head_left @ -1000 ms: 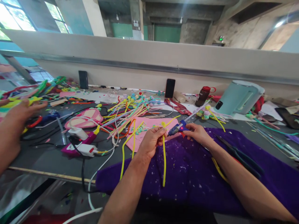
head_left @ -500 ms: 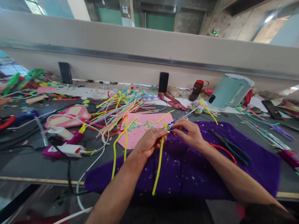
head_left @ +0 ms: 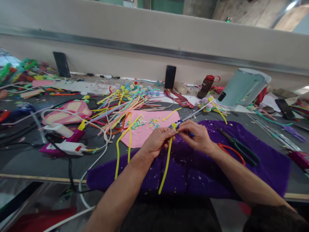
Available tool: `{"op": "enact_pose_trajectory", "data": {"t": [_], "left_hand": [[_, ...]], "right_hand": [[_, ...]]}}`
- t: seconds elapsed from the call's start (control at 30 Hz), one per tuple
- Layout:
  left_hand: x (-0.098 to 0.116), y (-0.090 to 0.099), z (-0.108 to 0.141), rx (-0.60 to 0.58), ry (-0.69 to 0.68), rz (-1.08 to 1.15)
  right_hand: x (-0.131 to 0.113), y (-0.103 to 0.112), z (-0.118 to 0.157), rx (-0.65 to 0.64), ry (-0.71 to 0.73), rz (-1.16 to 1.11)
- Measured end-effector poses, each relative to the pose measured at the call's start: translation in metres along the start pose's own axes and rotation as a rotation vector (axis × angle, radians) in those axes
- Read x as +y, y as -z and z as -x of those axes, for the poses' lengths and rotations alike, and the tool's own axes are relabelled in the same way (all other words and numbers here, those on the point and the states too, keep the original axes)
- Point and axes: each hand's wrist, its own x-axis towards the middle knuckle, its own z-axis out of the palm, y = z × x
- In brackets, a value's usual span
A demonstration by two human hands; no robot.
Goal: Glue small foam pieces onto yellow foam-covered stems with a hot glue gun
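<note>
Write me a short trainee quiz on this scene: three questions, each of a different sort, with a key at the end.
1. What colour is the fuzzy strip hanging below the left hand?
a) red
b) yellow
c) white

2. True or false: in the picture, the bottle stands to the left of the kettle.

3. Fill in the blank: the cloth below the right hand is coloured ____.

Key: 1. b; 2. true; 3. purple

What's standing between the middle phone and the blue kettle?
In the head view, a dark bottle with a red lid stands there; a beige roll and red strap lie nearer the phone.
</note>
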Motion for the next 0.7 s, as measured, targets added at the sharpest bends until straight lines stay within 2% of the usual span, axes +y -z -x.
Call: {"op": "enact_pose_trajectory", "data": {"t": [0.13,0.3,0.5,0.7], "left_hand": [[0.003,-0.003,0.002,0.036,-0.037,-0.126],[0.005,-0.004,0.005,0.106,0.011,-0.294],[0.006,-0.004,0.005,0.114,-0.040,-0.456],[0.005,-0.003,0.003,0.092,-0.053,-0.507]], "right_hand": [[0.001,0.010,-0.003,-0.036,-0.103,-0.047],[0.011,0.024,-0.006,0.022,-0.240,-0.200],[0.016,0.023,-0.007,-0.070,-0.230,-0.251],[0.014,0.023,-0.008,-0.118,-0.205,-0.245]]}}
